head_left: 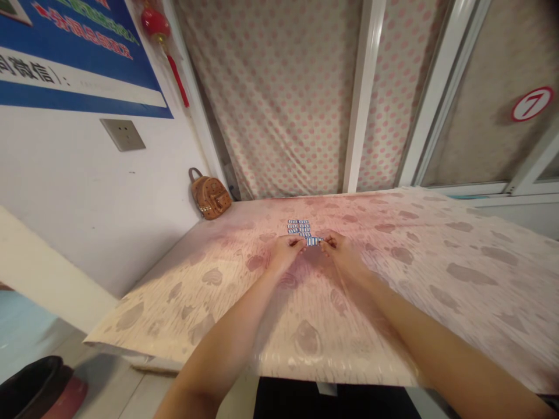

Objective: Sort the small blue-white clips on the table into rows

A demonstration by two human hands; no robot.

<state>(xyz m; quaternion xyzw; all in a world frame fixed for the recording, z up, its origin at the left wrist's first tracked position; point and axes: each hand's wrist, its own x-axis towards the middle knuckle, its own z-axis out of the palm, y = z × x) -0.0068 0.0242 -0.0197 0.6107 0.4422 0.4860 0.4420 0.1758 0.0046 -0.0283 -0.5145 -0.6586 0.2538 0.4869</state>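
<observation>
Between my two hands, just above or on the table, is a short strip of small blue-and-white pieces (312, 241); they are too small to name for certain. My left hand (288, 249) pinches the strip's left end with thumb and fingertips. At the right end, my right hand (338, 247) closes its fingertips on it in the same way. Right beyond the strip, several rows of similar blue-and-white pieces (299, 226) lie in a block on the patterned tablecloth (305, 337).
A small brown backpack-shaped bag (211, 196) stands at the table's far left corner, against the wall. Dotted curtains (279, 99) hang behind the table. A dark and red bin-like container (43, 387) is on the floor at lower left.
</observation>
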